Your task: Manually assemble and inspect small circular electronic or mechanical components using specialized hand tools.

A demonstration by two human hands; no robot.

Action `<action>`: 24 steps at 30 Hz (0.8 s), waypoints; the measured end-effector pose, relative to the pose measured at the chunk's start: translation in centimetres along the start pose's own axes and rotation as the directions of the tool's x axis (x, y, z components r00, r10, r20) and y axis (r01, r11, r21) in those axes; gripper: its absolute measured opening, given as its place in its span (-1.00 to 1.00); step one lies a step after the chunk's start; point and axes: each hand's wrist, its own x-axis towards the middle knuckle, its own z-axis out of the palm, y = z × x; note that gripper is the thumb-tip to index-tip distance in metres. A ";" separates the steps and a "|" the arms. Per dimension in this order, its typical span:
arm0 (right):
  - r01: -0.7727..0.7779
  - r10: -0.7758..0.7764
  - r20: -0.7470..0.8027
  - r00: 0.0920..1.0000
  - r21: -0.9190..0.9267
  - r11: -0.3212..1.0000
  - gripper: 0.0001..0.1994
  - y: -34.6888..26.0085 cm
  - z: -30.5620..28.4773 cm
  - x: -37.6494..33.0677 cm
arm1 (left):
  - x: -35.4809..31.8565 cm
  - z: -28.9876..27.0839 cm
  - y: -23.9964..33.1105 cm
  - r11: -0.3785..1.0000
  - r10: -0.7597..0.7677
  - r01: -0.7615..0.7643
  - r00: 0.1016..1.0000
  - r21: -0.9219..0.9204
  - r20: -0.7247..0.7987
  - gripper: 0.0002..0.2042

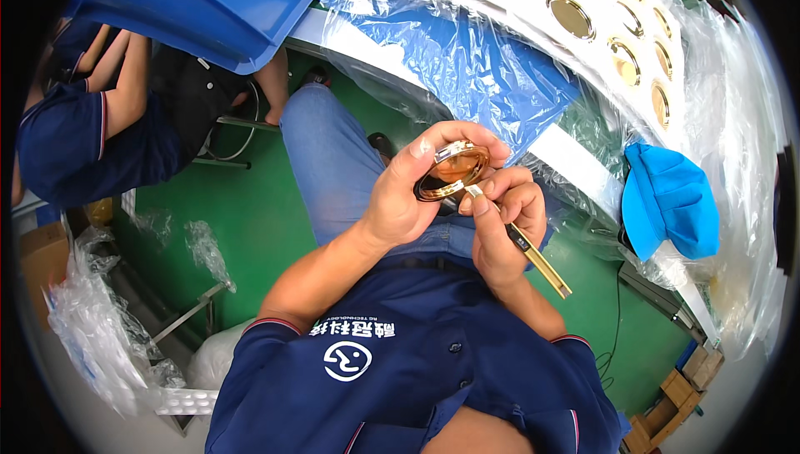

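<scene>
Left hand [400,195] fingers curled closed round gold ring [452,170]; right hand [504,225] fingers pinched shut on gold tweezers [533,255], tip touching ring's lower edge

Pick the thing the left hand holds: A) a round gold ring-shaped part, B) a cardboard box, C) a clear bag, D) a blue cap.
A: the left hand wraps its fingers around the gold ring, while the right hand puts a thin gold tool to its rim; the blue cap lies apart at the right.
</scene>
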 end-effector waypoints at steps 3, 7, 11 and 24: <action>0.008 -0.006 0.037 0.999 -0.061 0.998 -0.75 -0.3 0.3 -0.3 | -0.2 0.2 -0.4 0.974 0.118 -0.109 0.992 0.201 -0.034 -0.41; 0.014 -0.015 -0.012 1.000 -0.097 0.995 -0.75 -0.1 0.5 -0.6 | -0.2 0.6 -0.4 0.966 0.140 -0.135 0.990 0.222 -0.010 -0.41; 0.063 -0.062 0.008 0.998 -0.171 0.983 -0.74 0.4 0.5 -0.8 | -0.3 0.9 0.0 0.973 0.098 -0.092 0.995 0.213 -0.018 -0.46; 0.052 -0.062 -0.040 0.997 -0.223 0.973 -0.73 0.4 0.8 -0.7 | -0.2 1.0 0.1 0.979 0.080 -0.071 0.996 0.189 -0.039 -0.53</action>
